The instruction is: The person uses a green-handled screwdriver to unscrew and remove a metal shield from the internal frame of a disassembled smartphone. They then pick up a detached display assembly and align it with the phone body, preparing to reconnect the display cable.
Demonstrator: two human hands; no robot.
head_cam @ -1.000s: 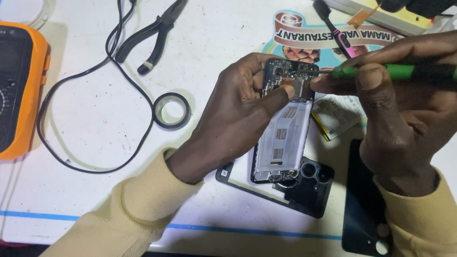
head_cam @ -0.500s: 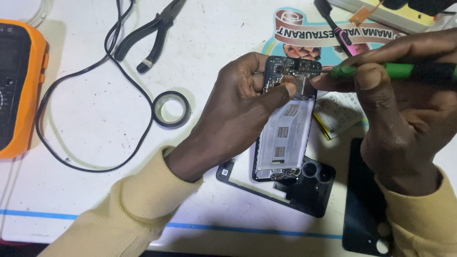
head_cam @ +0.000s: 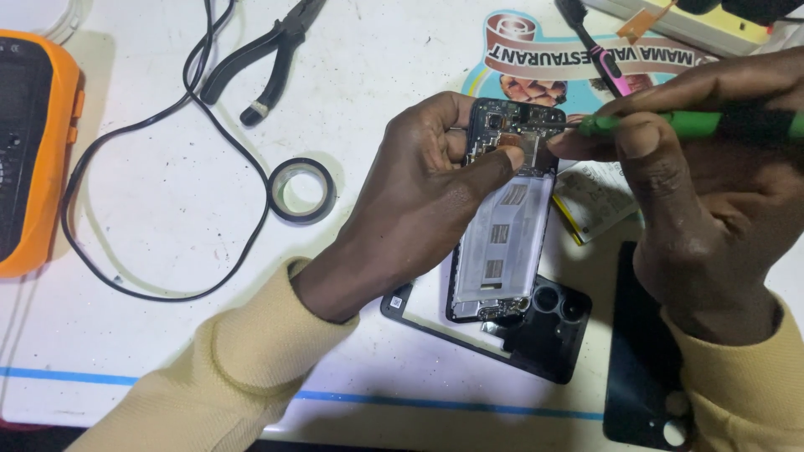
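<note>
An opened smartphone (head_cam: 502,243) lies face down on the white table, its circuit board and empty battery bay showing. My left hand (head_cam: 427,192) grips its upper left edge, thumb pressed on the board near the top. My right hand (head_cam: 703,184) holds a green-handled tool (head_cam: 695,125), its tip at the board's upper right corner. A black back cover with camera holes (head_cam: 544,331) lies under the phone's lower end.
A roll of black tape (head_cam: 303,191), black pliers (head_cam: 264,59) and a looping black cable (head_cam: 167,167) lie to the left. An orange meter (head_cam: 38,151) sits at the far left. A flat black panel (head_cam: 641,360), a battery (head_cam: 599,201) and a pink-handled tool (head_cam: 599,50) lie on the right.
</note>
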